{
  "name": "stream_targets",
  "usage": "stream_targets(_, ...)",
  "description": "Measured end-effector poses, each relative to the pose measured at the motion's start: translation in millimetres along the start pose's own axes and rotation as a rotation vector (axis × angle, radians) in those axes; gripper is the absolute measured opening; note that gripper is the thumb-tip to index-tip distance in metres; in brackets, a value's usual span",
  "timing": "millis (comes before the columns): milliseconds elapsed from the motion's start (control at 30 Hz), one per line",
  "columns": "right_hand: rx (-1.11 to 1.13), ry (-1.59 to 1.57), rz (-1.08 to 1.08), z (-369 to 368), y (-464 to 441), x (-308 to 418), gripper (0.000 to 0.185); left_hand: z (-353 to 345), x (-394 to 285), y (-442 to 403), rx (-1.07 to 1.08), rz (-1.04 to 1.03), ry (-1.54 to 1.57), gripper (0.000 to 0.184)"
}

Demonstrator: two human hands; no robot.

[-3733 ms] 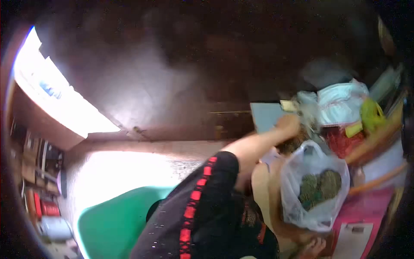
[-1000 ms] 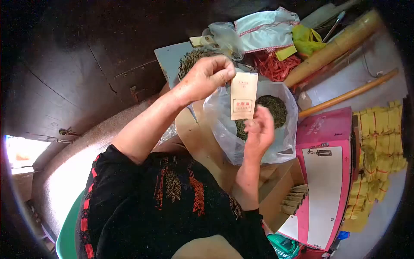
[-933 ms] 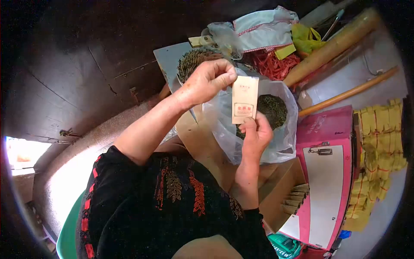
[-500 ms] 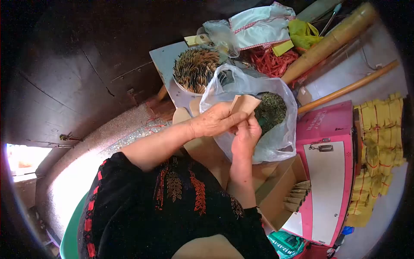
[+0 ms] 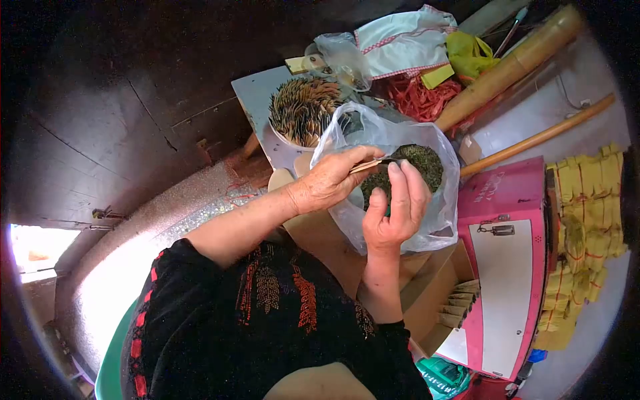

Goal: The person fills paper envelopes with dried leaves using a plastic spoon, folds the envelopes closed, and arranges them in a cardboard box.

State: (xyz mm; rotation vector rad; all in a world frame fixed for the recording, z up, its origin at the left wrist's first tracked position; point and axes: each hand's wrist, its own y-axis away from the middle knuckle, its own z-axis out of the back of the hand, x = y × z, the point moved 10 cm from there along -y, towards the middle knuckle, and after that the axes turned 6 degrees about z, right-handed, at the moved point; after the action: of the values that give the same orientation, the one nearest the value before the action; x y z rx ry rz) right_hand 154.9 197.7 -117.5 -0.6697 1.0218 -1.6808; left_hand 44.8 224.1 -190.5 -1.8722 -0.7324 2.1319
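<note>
My left hand pinches a small brown paper packet, seen nearly edge-on now. It is held over a white plastic bag with its mouth spread wide. Inside the bag lies a heap of dried green herb. My right hand is raised just right of the packet, fingers stretched and apart, with nothing visible in it. The packet's contents are hidden.
Behind the bag stands a tub of pointed folded pieces on a white table. A cardboard box at right holds folded brown packets. Bamboo poles, a pink-and-white cabinet and yellow bundles stand farther right.
My right hand has come off the packet, moved slightly right and opened. In my left hand the packet has turned from showing its flat face to nearly edge-on.
</note>
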Motion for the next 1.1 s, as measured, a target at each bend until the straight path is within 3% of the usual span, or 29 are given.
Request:
stream_targets(100,0.029,0.055,0.007,2.6,3.4,-1.5,0.030,-3.8,3.7,-0.3,0.000,0.015,0.058,0.031)
stream_targets(200,-0.003,0.024,-0.014,10.5,6.7,-6.4,0.027,-2.6,0.1,0.2,0.018,0.061,-0.076,0.040)
stream_targets(267,0.111,-0.007,-0.092,6.8,6.9,-16.9,0.024,-4.3,-5.5,-0.9,0.026,-0.008,-0.389,0.046)
stream_targets(433,0.186,0.023,-0.155,6.0,12.8,-21.3,0.021,-2.0,1.4,-3.8,-0.041,-0.083,-0.442,0.048)
stream_targets(667,0.230,-0.236,-0.184,-7.5,30.3,-21.5,0.023,-14.3,3.5,-5.4,0.005,-0.059,-0.434,0.052)
stream_targets(733,0.360,-0.425,-0.500,-18.5,48.0,-39.7,0.020,-20.7,0.8,-5.0,0.049,-0.081,-0.415,0.050)
stream_targets(800,0.410,-0.513,-0.617,-24.4,60.7,-50.0,0.028,-22.2,-1.3,-4.5,0.046,-0.086,-0.418,0.044)
stream_targets(967,0.533,-0.420,-0.297,-26.4,52.2,-41.2,0.046,-27.9,-3.9,-1.3,0.029,-0.114,-0.463,0.042)
stream_targets(1100,0.611,-0.500,-0.394,-29.1,53.4,-47.6,0.056,-38.1,-2.9,0.0,0.094,-0.136,-0.453,0.040)
